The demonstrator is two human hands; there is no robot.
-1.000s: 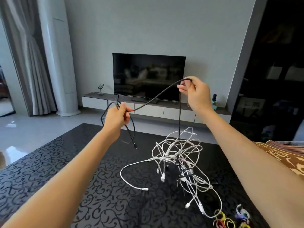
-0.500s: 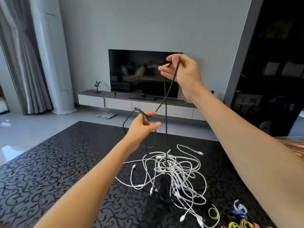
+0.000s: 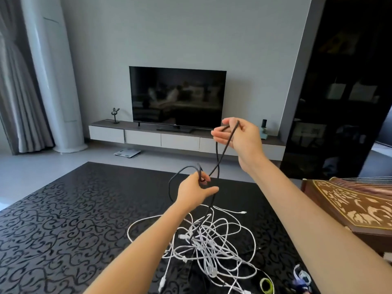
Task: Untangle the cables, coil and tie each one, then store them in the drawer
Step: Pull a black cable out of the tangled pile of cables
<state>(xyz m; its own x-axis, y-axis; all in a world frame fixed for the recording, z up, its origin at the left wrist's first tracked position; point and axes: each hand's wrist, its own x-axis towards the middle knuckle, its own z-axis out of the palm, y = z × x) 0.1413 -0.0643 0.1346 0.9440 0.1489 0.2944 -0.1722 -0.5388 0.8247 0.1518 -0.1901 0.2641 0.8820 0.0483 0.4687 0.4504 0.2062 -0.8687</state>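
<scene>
On the table [image 3: 63, 230] lies a tangle of white cables [image 3: 212, 240], and a black cable [image 3: 221, 153] rises out of it. Above the table the right hand [image 3: 239, 136] pinches its top bend and the left hand [image 3: 195, 192] grips a lower loop. This is likely the untangling step; next, draw its buried end free.

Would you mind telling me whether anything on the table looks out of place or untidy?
The white cables lie in a knotted heap on the black table, and the black cable held by the left hand and right hand runs down into it. Nothing looks damaged or spilled.
</scene>
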